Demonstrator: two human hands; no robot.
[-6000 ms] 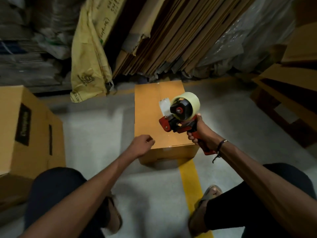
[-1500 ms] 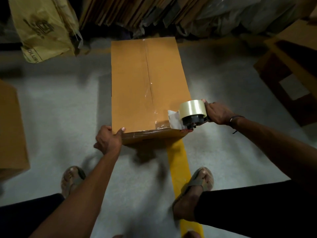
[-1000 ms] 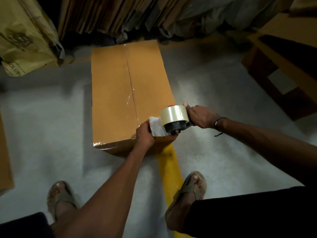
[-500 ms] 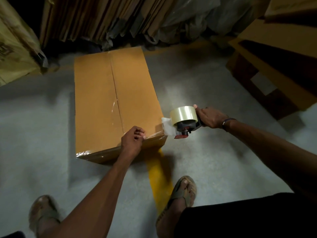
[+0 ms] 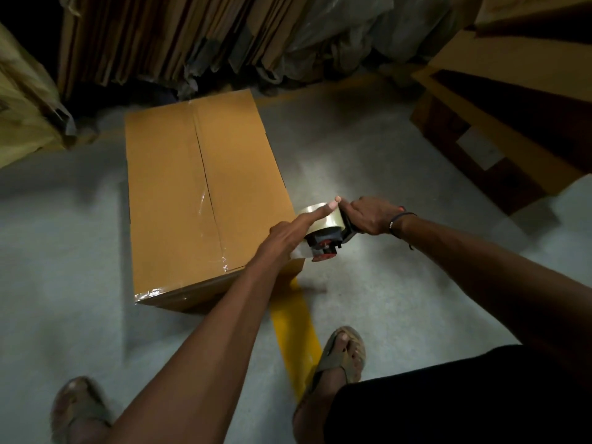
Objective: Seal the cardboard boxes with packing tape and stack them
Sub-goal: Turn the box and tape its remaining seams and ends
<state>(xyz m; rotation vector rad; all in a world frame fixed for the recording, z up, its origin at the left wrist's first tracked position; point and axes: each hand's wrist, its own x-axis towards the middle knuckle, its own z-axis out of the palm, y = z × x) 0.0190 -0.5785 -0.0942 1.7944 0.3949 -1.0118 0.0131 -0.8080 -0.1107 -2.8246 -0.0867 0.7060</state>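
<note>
Head view: the right hand grips the tape dispenser at the cardboard box's near right corner. Reaching across that corner, the left hand lays an outstretched finger on the roll, its other fingers hidden.

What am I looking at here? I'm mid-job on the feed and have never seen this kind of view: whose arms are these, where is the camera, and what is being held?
There is no machine here. A person wears a wide-angle camera on the head, so you look down along their own arms to the concrete floor. On the floor stands a closed cardboard box with clear tape along its centre seam and over its near edge. The right hand grips the handle of a tape dispenser, held at the box's near right corner. The left hand reaches across with its forefinger straight, resting on the tape roll. Below are the person's sandalled feet and a yellow floor line. Flattened cartons lean behind.
</note>
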